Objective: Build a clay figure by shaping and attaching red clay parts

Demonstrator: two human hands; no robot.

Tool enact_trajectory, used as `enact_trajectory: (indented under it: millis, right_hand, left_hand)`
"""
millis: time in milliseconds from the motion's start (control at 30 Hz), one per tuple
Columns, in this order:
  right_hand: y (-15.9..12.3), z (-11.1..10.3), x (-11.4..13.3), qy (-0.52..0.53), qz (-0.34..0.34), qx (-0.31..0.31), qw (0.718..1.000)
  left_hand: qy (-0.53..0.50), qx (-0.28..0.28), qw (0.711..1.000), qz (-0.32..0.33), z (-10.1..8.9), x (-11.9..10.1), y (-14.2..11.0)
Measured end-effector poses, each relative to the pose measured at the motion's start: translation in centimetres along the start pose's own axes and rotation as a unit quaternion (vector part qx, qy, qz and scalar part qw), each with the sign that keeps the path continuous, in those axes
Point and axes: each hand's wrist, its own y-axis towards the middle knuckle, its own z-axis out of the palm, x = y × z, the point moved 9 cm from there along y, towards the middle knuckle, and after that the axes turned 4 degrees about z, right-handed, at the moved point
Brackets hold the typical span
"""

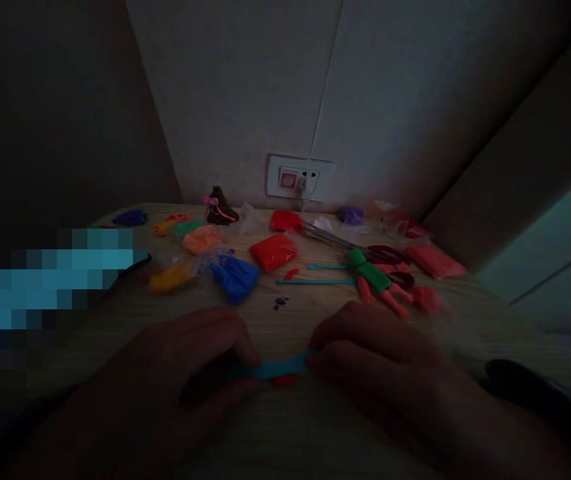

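My left hand (185, 373) and my right hand (375, 363) rest low on the wooden table (295, 427), fingers curled. Between their fingertips they pinch the two ends of a light blue clay strip (280, 367). A small red clay bit (284, 381) lies just under the strip. The scene is dim, and the fingertips are partly lost in shadow.
Beyond the hands lie bags of clay: blue (235, 277), red (273, 251), yellow (170, 279), orange (201, 239). A clay figure with a green body (375, 277), scissors (355, 243) and thin teal tools (315, 281) lie right of centre. A wall socket (298, 179) sits behind.
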Motion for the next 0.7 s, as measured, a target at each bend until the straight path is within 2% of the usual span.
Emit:
enact_trajectory:
  millis: [100,167,200,400,533,700]
  right_hand:
    - [0.0,-0.2,0.2,-0.006,-0.009,-0.001,1.000]
    - [0.1,0.0,0.1,-0.008,-0.004,0.021,1.000]
    - [0.1,-0.7,0.3,0.002,-0.017,-0.015,1.000]
    - [-0.2,-0.5,-0.3,0.005,-0.008,0.001,1.000]
    - [-0.6,-1.1,-1.0,-0.006,0.013,-0.019,1.000]
    - [-0.9,-1.1,-1.3,0.006,0.010,-0.017,1.000]
  left_hand:
    - [0.004,-0.011,1.000,-0.002,-0.2,0.1,-0.2]
    - [0.009,-0.005,1.000,-0.005,0.0,0.1,-0.6]
    - [0.013,-0.002,1.000,-0.008,0.1,0.1,-0.9]
    - [0.060,-0.023,0.997,-0.041,0.7,0.7,-2.1]
    - [0.009,-0.003,1.000,-0.009,1.2,0.0,-1.3]
    - [-0.048,0.024,0.998,-0.040,1.1,-0.8,1.0]
